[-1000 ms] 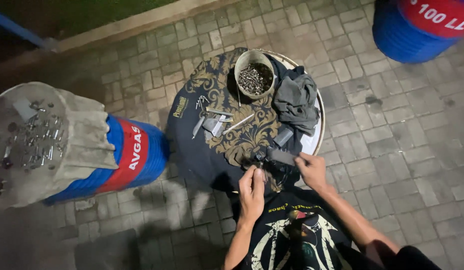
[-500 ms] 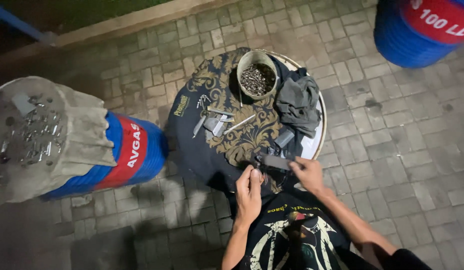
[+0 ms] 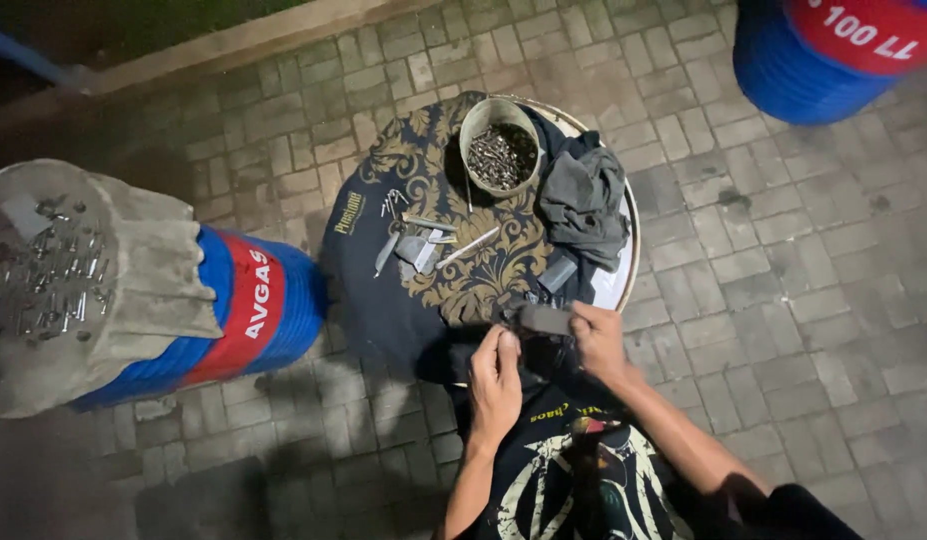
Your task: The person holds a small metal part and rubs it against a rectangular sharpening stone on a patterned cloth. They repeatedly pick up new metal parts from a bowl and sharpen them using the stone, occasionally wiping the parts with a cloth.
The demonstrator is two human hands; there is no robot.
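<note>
Two hands on one small dark part

Both hands meet at the near edge of a round table (image 3: 623,285) draped in a dark cloth with gold scrollwork (image 3: 463,270). The dark part (image 3: 543,322) sits between them, just above the person's lap. The right hand (image 3: 598,340) has its fingers curled over the part's right end; the left hand (image 3: 496,380) pinches at its left side, though how firmly cannot be told. Working it well probably calls for keeping it over the cloth, so that anything loosened lands there. Just beyond lie several metal tools (image 3: 418,240), a grey rag (image 3: 583,200) and a tub of small metal bits (image 3: 500,148). A blue drum (image 3: 253,310) with more hardware on its cover stands to the left.
</note>
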